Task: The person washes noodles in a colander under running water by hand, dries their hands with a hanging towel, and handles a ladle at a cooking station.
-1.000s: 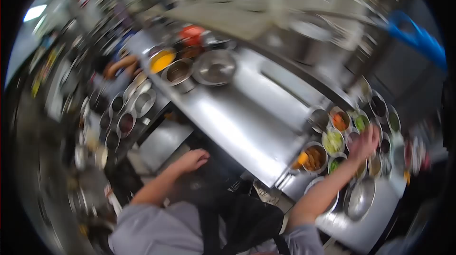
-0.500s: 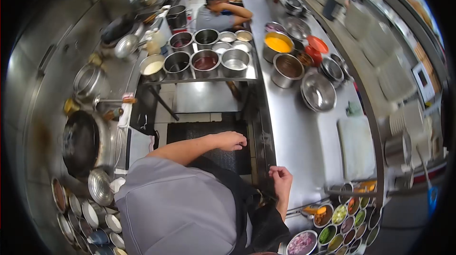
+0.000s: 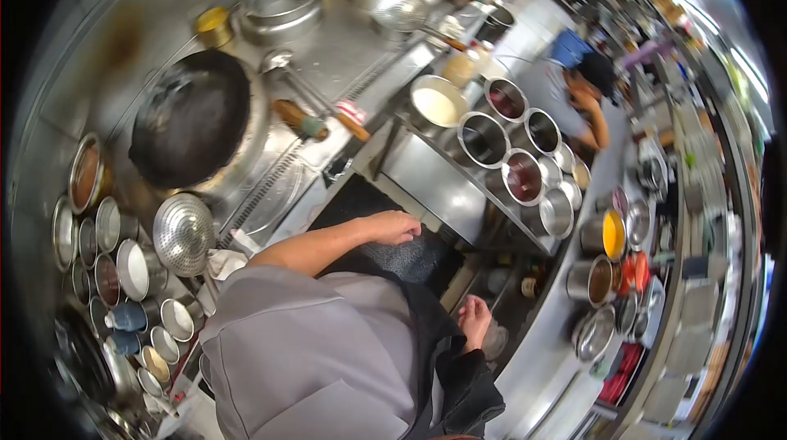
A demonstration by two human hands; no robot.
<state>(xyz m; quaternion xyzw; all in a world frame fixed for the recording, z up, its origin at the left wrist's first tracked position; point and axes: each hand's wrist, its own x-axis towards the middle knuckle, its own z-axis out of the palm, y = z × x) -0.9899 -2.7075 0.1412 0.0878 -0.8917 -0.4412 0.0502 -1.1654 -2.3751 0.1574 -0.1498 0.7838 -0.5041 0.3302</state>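
Note:
In front of my body, my left hand [image 3: 395,228] hangs in the air above the dark floor mat [image 3: 348,202], its fingers curled in with nothing seen in them. My right hand [image 3: 475,321] is lower, close to the steel counter [image 3: 525,370] on the right and apart from it. Its fingers are bent together, and I see nothing in them. A black wok [image 3: 193,120] sits on the range to the left. Nearer to me, a perforated strainer [image 3: 184,235] lies by a white cloth [image 3: 225,264]. Beyond it, a ladle [image 3: 279,61] rests with its wooden handle pointing towards the aisle.
A steel stand ahead holds several pots, among them one of dark red liquid [image 3: 523,176] and one of cream-white liquid [image 3: 438,106]. Seasoning containers [image 3: 135,268] crowd the left. Another person [image 3: 566,96] leans at the far counter. Metal bowls [image 3: 594,333] stand on the right counter.
My view has swung left: the range and wok now fill more of it, and the right counter has slid to the edge. Both hands stay bent before my body.

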